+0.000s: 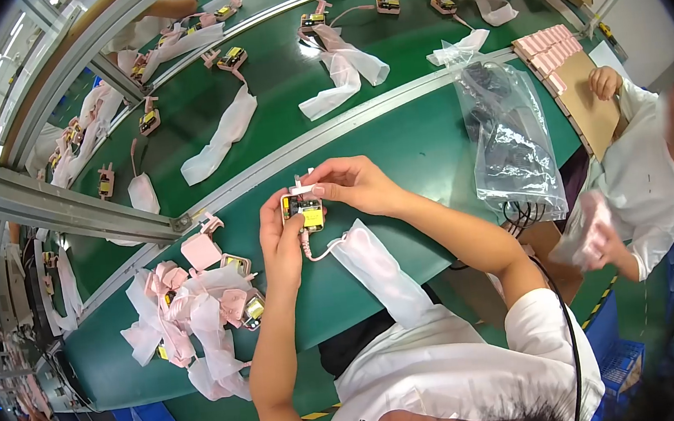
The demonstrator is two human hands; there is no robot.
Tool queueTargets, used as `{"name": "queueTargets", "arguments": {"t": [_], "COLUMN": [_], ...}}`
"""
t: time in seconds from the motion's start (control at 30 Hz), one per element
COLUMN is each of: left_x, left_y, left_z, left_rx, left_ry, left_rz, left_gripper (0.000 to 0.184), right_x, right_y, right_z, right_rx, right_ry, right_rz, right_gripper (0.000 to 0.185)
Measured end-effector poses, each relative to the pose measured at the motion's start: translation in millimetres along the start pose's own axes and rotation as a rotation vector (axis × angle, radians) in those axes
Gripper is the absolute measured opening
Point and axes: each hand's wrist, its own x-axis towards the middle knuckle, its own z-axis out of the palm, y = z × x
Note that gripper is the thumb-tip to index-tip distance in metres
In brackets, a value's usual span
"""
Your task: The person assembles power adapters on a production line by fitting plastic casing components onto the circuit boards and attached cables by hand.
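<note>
My left hand (279, 245) is closed around an open pink power adapter (310, 213), whose yellow-wrapped transformer and circuit parts show. The thumb rests on the adapter's front. Fingers of my right hand (355, 188) pinch the pale plug end (299, 188) at the adapter's top; whether that piece is seated or loose I cannot tell. From the adapter's bottom a pink cable (317, 256) runs into a white wrapping sleeve (380, 267), which lies across the bench edge toward my lap.
Left of my hands lies a pile of wrapped adapters (191, 304). Beyond a metal rail, more open adapters (232, 59) lie on a green belt (274, 77). To the right are a clear bag of black cables (510, 135) and a co-worker (636, 162) holding pink parts. A metal post (65, 202) crosses the left.
</note>
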Motion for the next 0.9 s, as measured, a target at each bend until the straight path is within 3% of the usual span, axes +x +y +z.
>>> {"name": "queueTargets", "arguments": {"t": [0.9], "left_x": [0], "left_y": [-2], "left_z": [-5], "left_rx": [-0.013], "left_ry": [0.021], "left_rz": [-0.014], "left_gripper": [0.042], "right_x": [0], "right_y": [0], "right_z": [-5], "right_rx": [-0.225], "right_ry": [-0.041], "right_rz": [-0.067], "right_gripper": [0.017]}}
